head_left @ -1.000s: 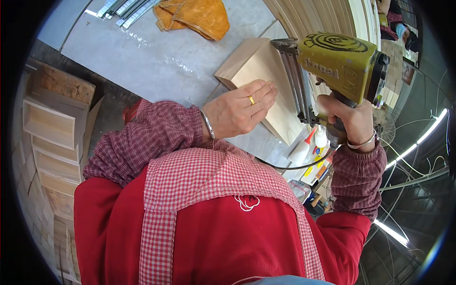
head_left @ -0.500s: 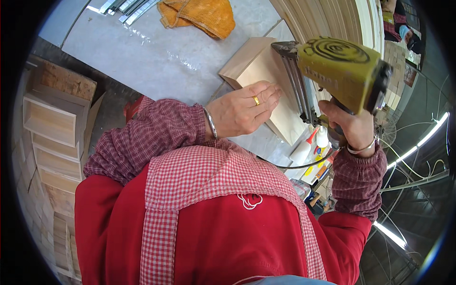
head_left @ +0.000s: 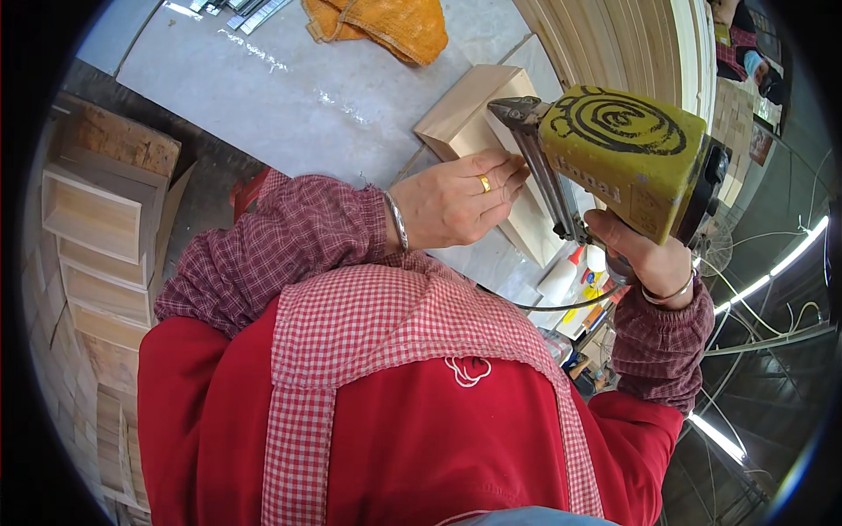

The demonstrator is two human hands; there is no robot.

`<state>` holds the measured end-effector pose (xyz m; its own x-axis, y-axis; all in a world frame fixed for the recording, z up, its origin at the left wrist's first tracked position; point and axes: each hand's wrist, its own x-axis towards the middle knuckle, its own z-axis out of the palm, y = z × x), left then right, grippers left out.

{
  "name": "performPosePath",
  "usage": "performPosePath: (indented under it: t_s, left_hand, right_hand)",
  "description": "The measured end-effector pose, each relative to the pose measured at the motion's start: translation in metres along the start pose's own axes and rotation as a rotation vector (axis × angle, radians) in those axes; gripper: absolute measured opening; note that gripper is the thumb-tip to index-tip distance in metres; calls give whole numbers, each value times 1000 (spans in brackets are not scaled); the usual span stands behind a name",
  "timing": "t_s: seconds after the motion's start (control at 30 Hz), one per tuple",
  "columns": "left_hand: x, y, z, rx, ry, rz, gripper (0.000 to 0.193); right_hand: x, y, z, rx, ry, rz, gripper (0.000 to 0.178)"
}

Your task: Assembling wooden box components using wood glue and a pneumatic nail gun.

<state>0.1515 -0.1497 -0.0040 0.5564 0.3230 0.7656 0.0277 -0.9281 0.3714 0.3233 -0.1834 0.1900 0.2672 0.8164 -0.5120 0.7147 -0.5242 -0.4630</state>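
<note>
A pale wooden box (head_left: pixel 465 107) with raised walls lies on the grey worktop (head_left: pixel 289 105). My left hand (head_left: pixel 460 203), wearing a gold ring and a silver bangle, is closed at the box's near wall, fingers pressed together and curled; the fingertips are partly hidden. My right hand (head_left: pixel 647 252) grips the handle of a yellow-green nail gun (head_left: pixel 618 153) with a dark spiral drawn on its body. The gun's dark nose points left, over the box's far part. Whether the nose touches the wood cannot be made out. A hose trails below the handle.
An orange cloth (head_left: pixel 399 26) and metal staple strips (head_left: pixel 250 10) lie on the worktop's far side. Long wooden boards (head_left: pixel 605 44) stand stacked beyond the box. White bottles (head_left: pixel 557 282) are near my right forearm. Wooden drawers (head_left: pixel 92 215) are stacked at left. Another person is at far right.
The nail gun has turned and its nose has come slightly left and down, over the box. My left hand stays at the box; the whole view has shifted a little.
</note>
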Motion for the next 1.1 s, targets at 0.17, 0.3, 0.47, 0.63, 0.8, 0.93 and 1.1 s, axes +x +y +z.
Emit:
performPosePath:
  t_s: [0.17,0.3,0.47,0.63,0.8,0.93,1.1]
  left_hand:
    - [1,-1,2,5,-4,1,26]
    - [-2,-1,7,27,13,-13,25]
    - [-1,-7,6,4,-8,20,22]
    - [-9,-4,-6,-104,-13,32,25]
    - [-16,-4,0,-112,9,32,20]
    - [-17,-7,-3,-113,-3,29,19]
    - [-17,-10,-4,-101,-21,34,19]
  right_hand:
    - [0,-1,2,-35,32,64,48]
    - [6,0,2,-96,5,-26,46]
    - [-3,3,4,-130,-10,-12,45]
    - [5,26,6,-201,-41,-333,42]
    - [9,26,6,-228,-91,-448,40]
    - [9,20,9,-195,-78,-414,40]
    - [8,18,4,-163,-154,-261,43]
